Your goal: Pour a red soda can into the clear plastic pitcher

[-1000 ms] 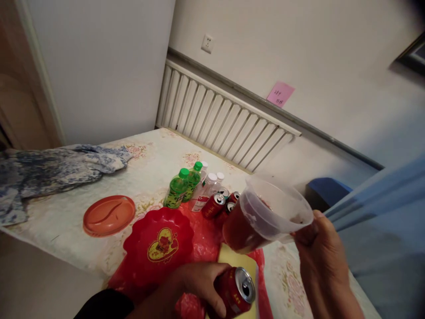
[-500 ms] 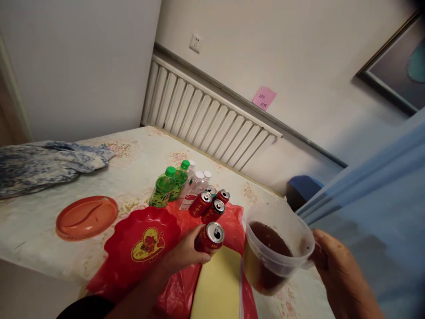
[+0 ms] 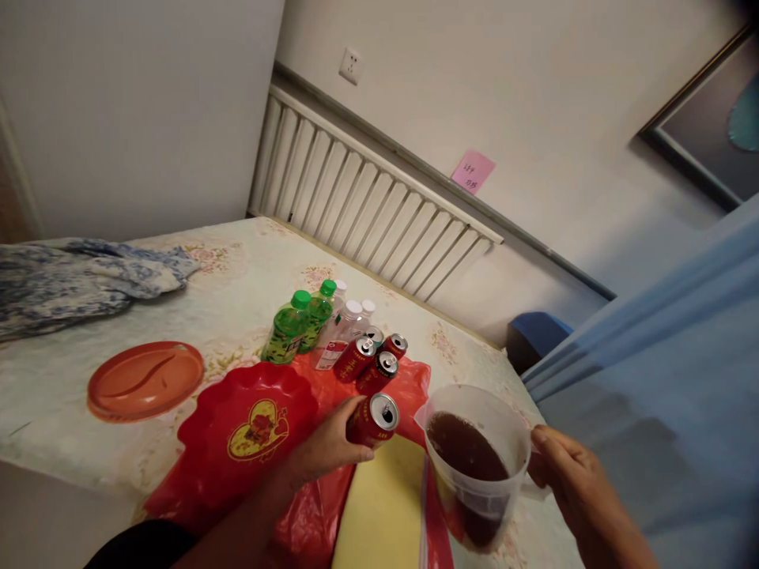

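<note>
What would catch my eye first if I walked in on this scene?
Probably the clear plastic jug of dark drink, held by its handle in the right hand at the lower right. Next, the red can gripped by the left hand over the red plastic bag. Behind them, green bottles and more red cans cluster mid-table beside a glossy red heart-printed dish.

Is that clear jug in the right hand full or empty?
Partly full. The clear plastic jug, held upright by the right hand, shows dark brown liquid well below its rim.
</note>
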`<state>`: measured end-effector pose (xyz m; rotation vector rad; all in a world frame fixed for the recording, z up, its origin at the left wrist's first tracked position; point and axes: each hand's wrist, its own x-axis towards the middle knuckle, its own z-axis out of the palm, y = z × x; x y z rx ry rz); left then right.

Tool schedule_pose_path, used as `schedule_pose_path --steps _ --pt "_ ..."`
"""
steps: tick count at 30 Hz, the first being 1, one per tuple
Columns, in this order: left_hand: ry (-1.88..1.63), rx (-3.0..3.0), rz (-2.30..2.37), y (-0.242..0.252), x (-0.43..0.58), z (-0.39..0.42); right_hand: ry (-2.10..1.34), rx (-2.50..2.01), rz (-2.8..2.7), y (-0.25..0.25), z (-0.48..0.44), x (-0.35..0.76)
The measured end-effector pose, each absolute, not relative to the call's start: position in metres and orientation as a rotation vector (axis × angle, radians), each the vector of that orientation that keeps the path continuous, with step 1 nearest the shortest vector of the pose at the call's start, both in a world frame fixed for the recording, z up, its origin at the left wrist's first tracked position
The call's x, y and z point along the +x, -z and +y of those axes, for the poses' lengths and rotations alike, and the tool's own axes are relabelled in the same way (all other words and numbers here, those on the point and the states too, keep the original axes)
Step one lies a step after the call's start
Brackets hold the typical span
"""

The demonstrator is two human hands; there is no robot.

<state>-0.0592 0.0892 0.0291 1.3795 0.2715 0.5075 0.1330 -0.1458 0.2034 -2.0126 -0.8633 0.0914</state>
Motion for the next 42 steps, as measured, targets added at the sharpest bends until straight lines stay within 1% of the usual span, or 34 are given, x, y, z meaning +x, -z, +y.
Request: schedule_pose_path --steps 3,11,21,28,42 --pt "-0.518 1.385 0.268 -0.03 -0.058 0.088 -0.207 -2.025 -0.849 -0.205 -0.144 0.133" --pt "-0.522 1.424 0.267 -0.028 -0.055 0.088 -0.315 -2.019 -0.824 -0.202 -0.142 0.14" --pt "-0.517 1.344 0.228 -0.024 -0.054 0.086 -0.32 -2.059 -0.852 -0.199 -0.138 0.142" --pt "-0.531 1.41 0.291 -0.027 -0.057 0.085 -0.32 -2.101 -0.88 -0.202 -0.133 0.14" --pt "-0.55 1.463 0.265 -0.025 -0.059 0.087 -0.288 -2.182 -0.97 -0.209 -0.125 0.135"
